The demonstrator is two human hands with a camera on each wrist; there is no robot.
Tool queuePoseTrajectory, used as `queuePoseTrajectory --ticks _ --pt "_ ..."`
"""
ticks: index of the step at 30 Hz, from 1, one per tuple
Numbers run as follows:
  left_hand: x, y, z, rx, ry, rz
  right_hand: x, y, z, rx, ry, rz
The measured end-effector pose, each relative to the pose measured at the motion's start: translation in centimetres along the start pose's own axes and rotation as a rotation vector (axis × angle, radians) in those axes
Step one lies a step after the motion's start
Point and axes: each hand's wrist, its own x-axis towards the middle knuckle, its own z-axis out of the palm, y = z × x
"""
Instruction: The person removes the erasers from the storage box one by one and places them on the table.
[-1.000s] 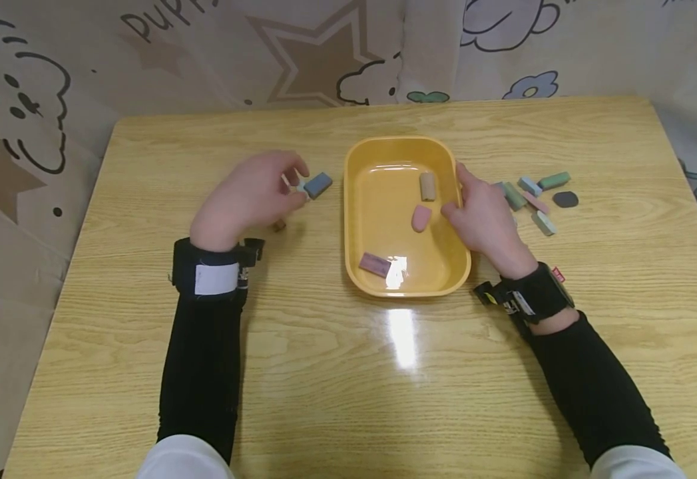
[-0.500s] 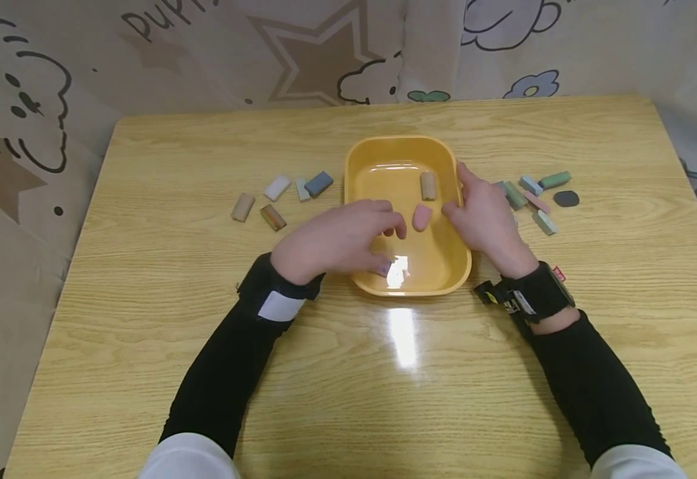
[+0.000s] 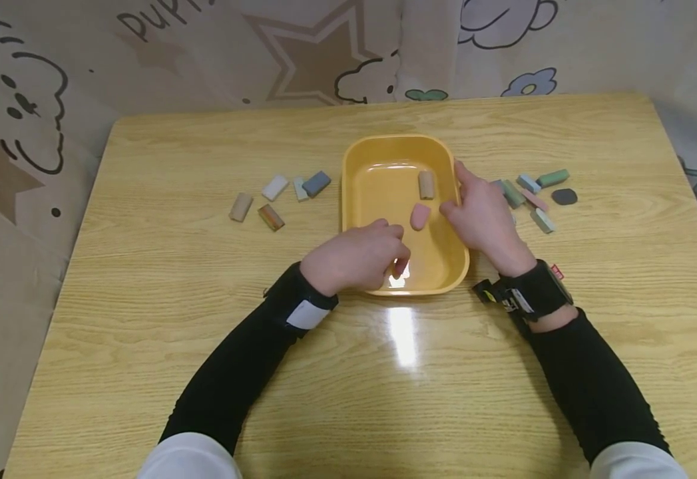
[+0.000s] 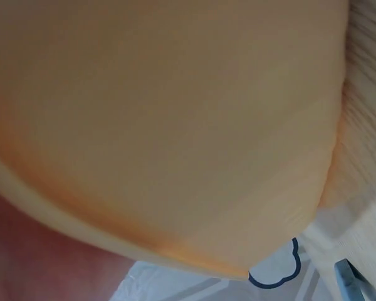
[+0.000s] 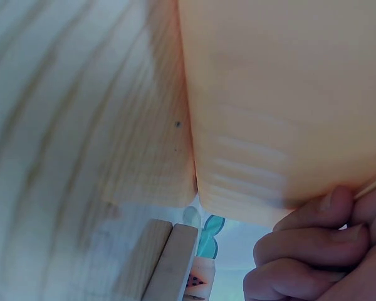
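My right hand (image 3: 484, 219) grips the right wall of a yellow tray (image 3: 348, 179), thumb inside the rim and fingers outside. In the right wrist view its curled fingers (image 5: 307, 244) lie against the tray's outer wall. Inside the tray's near-left part, my left hand (image 3: 360, 256) reaches down with bent fingers; what lies under them is hidden. A tan block (image 3: 426, 185) and a pink rounded piece (image 3: 420, 216) lie in the tray near my right thumb. In the left wrist view, the tray wall (image 4: 175, 125) fills most of the picture.
Left of the tray lie small blocks: tan (image 3: 241, 207), brown-orange streaked (image 3: 271, 217), white (image 3: 275, 187), pale green (image 3: 300, 189) and blue-grey (image 3: 316, 184). Several green, blue, pink and dark grey pieces (image 3: 564, 196) lie right of it. A printed cloth (image 3: 204, 60) hangs behind the wooden table (image 3: 300, 399).
My left hand has moved right from beside the left blocks into the tray's near-left part. The purple block seen there earlier is now hidden under it. My right hand has stayed put.
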Motion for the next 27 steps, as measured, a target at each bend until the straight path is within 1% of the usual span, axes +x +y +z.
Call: queuePoseTrajectory --ticks 4,8,14,17,21,24,27 --pt "0.0 0.1 0.1 0.025 -0.011 -0.029 0.0 0.0 0.0 -0.006 0.008 -0.013" --pt "0.0 0.2 0.1 0.046 -0.007 -0.055 0.0 0.1 0.1 -0.001 0.011 -0.018" --pt "0.1 0.2 0.2 0.065 0.013 -0.057 0.0 0.1 0.1 0.002 0.009 -0.011" --pt "0.2 0.2 0.2 0.070 0.035 -0.049 0.0 0.1 0.1 0.000 0.005 -0.005" --pt "0.3 0.3 0.1 0.073 0.084 -0.028 0.0 0.0 0.0 -0.002 -0.001 -0.001" --pt "0.1 0.3 -0.4 0.072 0.133 -0.019 0.0 0.0 0.0 -0.003 -0.003 0.000" --pt "-0.4 0.3 -1.2 0.058 0.179 -0.024 0.0 0.0 0.0 0.003 -0.007 0.007"
